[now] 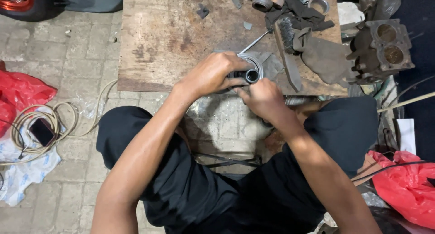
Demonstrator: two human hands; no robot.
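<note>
Both forearms come up from my black-clad knees to meet at the near edge of the wooden tabletop (158, 43), and there my left hand (210, 74) wraps around a dark metal cylinder (250, 75), fingers curled tight over its body so only the open round mouth shows. My right hand (263, 98) sits just below and beside it, fingers bent in against the same part, touching its rim; I cannot tell how firmly it grips. Just behind my left hand's knuckles a shiny metal ring (252, 59) lies flat on the board, and a thin steel rod (254, 42) slants away from it. Beyond my right hand lies a wire brush (286, 34) with a long wooden handle, next to a crumpled dark rag (299, 14). Farther off to the right of that hand a grimy engine block (380, 48) with two round bores rests at the tabletop's edge. Well out past my left elbow, on the paved floor, a coiled cable (34, 125) circles a phone (41, 130), with a red plastic bag (20, 91) beside it.
</note>
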